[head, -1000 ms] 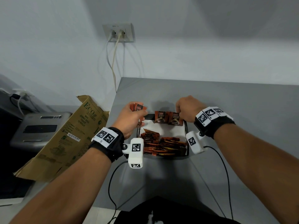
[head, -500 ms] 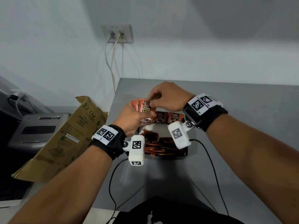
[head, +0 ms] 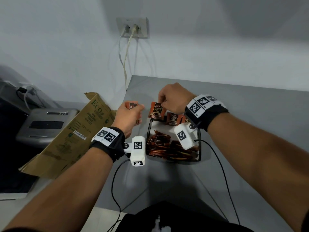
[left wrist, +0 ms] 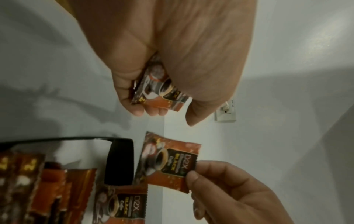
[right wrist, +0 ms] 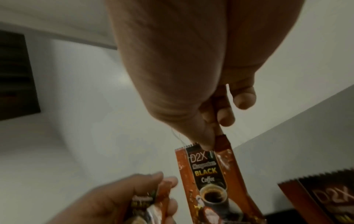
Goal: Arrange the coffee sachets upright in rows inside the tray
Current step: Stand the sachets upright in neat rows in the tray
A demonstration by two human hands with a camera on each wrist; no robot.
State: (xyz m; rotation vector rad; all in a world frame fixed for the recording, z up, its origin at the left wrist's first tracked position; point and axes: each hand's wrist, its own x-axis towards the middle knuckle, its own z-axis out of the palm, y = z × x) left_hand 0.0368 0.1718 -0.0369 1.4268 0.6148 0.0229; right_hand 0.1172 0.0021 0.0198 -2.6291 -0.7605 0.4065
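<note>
A black-rimmed tray sits on the grey table and holds a heap of orange-brown coffee sachets lying flat. Two sachets stand upright along its far edge. My right hand pinches one sachet by its top edge, above the tray's far left corner; in the right wrist view this sachet hangs upright from my fingertips. My left hand, left of the tray, grips a small stack of sachets, also seen in the left wrist view as the stack in my curled fingers.
A flattened cardboard box leans off the table's left edge, with a grey printer beyond it. A wall socket with two cables is on the wall behind. Wrist camera cables trail over the near table.
My right hand left the upright row, took one sachet from the stack in my left hand, and now carries it back right toward the tray's far left corner. My left hand drew slightly left.
</note>
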